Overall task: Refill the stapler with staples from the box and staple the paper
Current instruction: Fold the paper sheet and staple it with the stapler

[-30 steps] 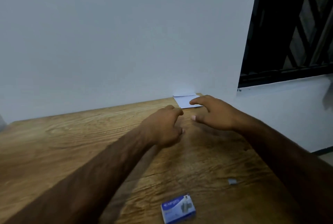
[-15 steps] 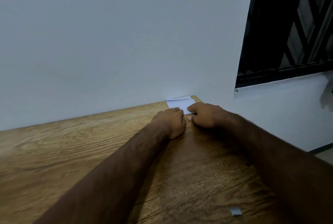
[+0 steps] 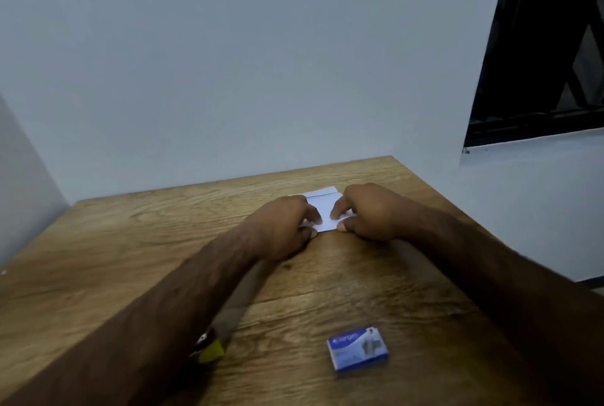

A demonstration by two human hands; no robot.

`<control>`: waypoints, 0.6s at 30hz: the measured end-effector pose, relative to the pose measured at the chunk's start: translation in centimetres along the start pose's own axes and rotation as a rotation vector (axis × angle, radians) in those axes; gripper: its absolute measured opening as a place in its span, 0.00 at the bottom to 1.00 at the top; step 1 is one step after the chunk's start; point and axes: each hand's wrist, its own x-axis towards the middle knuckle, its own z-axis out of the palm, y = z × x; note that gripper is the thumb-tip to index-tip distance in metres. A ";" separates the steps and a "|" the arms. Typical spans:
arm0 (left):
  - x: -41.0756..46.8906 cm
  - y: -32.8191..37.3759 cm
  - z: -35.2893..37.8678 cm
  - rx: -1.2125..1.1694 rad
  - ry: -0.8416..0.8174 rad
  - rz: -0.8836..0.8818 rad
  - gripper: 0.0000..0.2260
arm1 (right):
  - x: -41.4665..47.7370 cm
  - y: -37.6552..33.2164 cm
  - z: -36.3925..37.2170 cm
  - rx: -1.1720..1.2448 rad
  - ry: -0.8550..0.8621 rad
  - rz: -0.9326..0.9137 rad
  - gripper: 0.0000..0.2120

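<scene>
A small white folded paper point(image 3: 323, 211) lies flat on the wooden table point(image 3: 130, 242), some way out from the back wall. My left hand point(image 3: 284, 226) presses its left edge with curled fingers. My right hand point(image 3: 366, 213) holds its right edge, fingertips on top and thumb at the near edge. A blue staple box point(image 3: 358, 353) lies shut on the table near me, to the right. A yellow and black object point(image 3: 210, 348), perhaps the stapler, peeks out from under my left forearm, mostly hidden.
A grey wall point(image 3: 228, 62) runs along the table's back edge, with another wall at the far left. A dark window with bars point(image 3: 549, 46) is at the upper right. The table's right edge drops off beside my right forearm.
Both hands have drawn the paper away from the wall toward me. The view tilted down, so the staple box is back in sight and the yellow object now shows.
</scene>
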 end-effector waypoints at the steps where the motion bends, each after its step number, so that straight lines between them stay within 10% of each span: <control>1: -1.2 -0.4 -0.3 -0.009 -0.007 -0.006 0.14 | -0.2 -0.9 0.3 0.010 0.004 -0.020 0.12; 18: -15.6 -4.3 -3.0 -0.051 0.042 -0.053 0.10 | -4.7 -13.6 3.0 -0.274 -0.013 -0.306 0.10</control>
